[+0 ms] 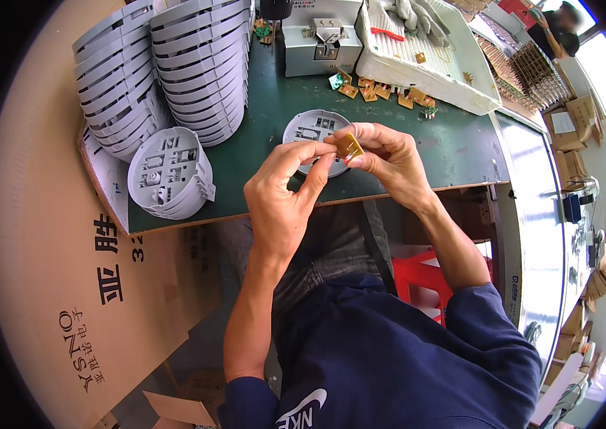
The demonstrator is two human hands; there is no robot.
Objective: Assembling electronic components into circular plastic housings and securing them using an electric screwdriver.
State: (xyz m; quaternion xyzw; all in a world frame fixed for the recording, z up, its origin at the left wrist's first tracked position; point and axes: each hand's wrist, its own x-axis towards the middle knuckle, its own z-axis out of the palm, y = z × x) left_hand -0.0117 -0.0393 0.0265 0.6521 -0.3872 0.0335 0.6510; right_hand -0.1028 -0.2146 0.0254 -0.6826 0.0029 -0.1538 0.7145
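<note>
In front of me, above the table's near edge, my right hand (401, 163) pinches a small yellow-brown circuit board (350, 147) between thumb and fingers. Short metal parts stand on the board's face. My left hand (278, 187) is closed too, its thumb and forefinger meeting at the board's left edge; whether a smaller part lies between these fingertips cannot be made out. Beneath both hands a round grey plastic housing (308, 124) rests on the green table (267, 93), moulded compartments facing up, partly covered by my fingers.
Tall stacks of grey housings (199, 71) stand at the left, with a shorter stack (171, 175) nearer me. Several loose circuit boards (381, 91) lie beside a metal machine (322, 43) and a white tray (431, 64) holding gloves. A red stool (421, 275) is under the table; a person (557, 32) is far right.
</note>
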